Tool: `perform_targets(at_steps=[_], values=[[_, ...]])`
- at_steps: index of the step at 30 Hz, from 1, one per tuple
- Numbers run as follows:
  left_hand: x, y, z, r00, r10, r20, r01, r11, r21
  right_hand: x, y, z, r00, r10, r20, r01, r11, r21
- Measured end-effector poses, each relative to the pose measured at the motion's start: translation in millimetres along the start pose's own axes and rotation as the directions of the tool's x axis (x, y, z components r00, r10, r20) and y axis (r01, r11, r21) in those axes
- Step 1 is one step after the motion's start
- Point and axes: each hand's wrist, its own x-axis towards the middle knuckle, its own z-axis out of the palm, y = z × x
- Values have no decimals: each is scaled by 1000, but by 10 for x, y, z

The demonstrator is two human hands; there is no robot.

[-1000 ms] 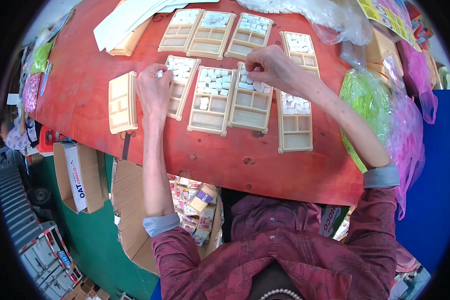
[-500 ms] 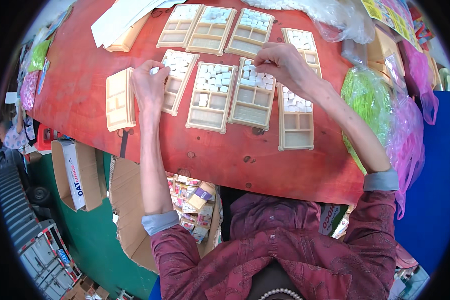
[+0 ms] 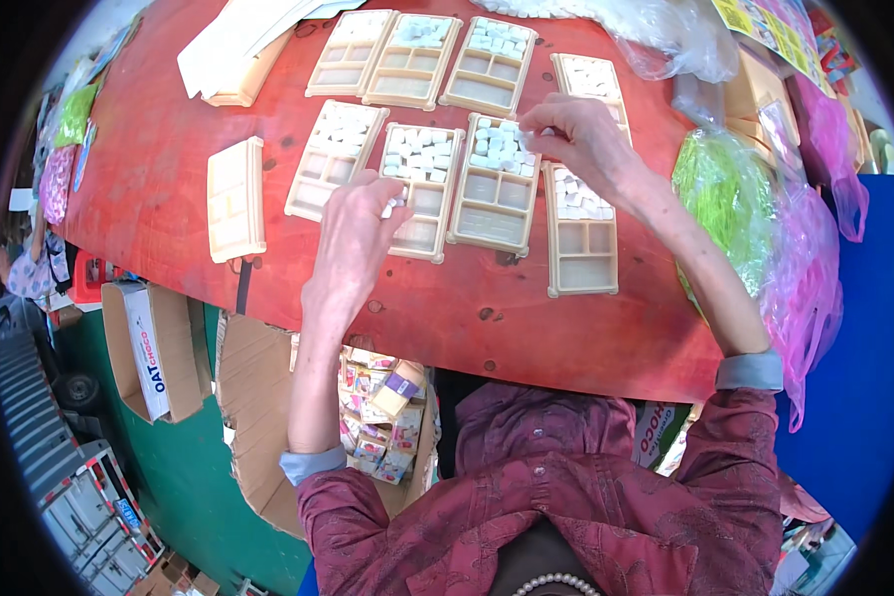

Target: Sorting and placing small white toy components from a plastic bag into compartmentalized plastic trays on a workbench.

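Small white block-shaped pieces fill the far compartments of several beige plastic trays. My left hand is closed, with white pieces at its fingertips, over the left small compartment of the middle tray. Just right of that stands another tray, its far compartment heaped with white pieces. At that heap's right edge, my right hand has thumb and forefinger pinched together; what they hold is too small to make out. Left of the middle tray lies a tray with white pieces in its far part.
Three filled trays form a back row. An unfilled tray lies at the left, and filled ones at the right. Plastic bags crowd the red table's right edge. Below its front edge stands a carton of small packages.
My left hand has moved right and nearer, from the left tray to the middle tray's small compartment. My right hand has shifted slightly right and nearer, staying by the same tray's heap.
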Motion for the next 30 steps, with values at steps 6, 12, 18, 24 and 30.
perform_targets(at_steps=[6, 12, 18, 24, 30], values=[[38, 58, 56, 998, -14, -54, 11, 999, -47, -28, -13, 90, 985, -172, -33, 168, 981, -101], [92, 133, 55, 995, -60, -76, 68, 991, 111, -44, -3, 214, 945, -326, 11, 322, 925, -205], [155, 137, 41, 995, -99, 17, 92, 966, 243, -78, -70, 234, 964, -247, 97, 265, 910, -318], [181, 164, 40, 998, -59, 6, 55, 957, 284, -81, -24, 312, 865, -490, 106, 472, 725, -502], [149, 123, -50, 989, -128, 70, 124, 991, 57, -92, 20, 278, 875, -483, 27, 443, 777, -448]])
